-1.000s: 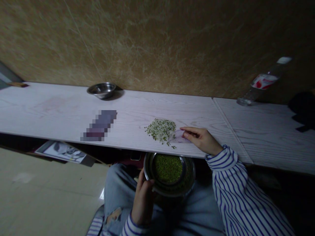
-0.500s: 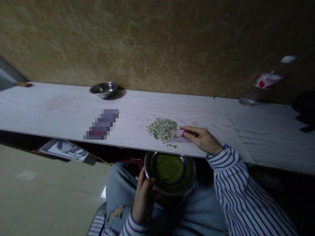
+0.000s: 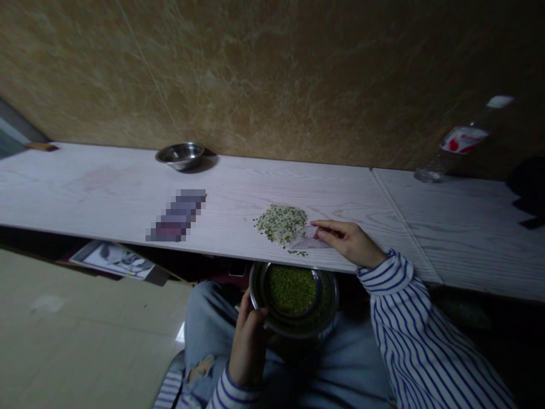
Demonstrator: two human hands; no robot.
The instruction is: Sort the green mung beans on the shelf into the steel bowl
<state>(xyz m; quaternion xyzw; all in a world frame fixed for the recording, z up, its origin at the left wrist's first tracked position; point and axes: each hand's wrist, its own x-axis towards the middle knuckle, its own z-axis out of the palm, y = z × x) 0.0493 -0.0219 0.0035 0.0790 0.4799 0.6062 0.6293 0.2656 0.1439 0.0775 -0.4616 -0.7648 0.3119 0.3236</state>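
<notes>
My left hand (image 3: 250,338) grips the left rim of a steel bowl (image 3: 328,309), thumb over the edge. The bowl sits over my lap, just below the table's front edge, with green mung beans (image 3: 292,289) inside. On the table my right hand (image 3: 347,241) pinches a clear, purplish flat plastic piece (image 3: 309,236) with fine markings, like a protractor. Its left end touches a pile of white grains mixed with green beans (image 3: 281,223). A few loose green beans (image 3: 298,253) lie near the table edge below the pile.
A small steel bowl (image 3: 181,156) stands near the wall. Left of the pile lies a pixelated flat object (image 3: 179,216). A clear bottle (image 3: 462,139) with a red and white label stands at right, near a dark object (image 3: 530,190). Under the table an open drawer (image 3: 114,261) juts out.
The view has shifted slightly, moving the scene a little to the right. Both hands keep their grips; the plastic piece tilts slightly at the pile's right side.
</notes>
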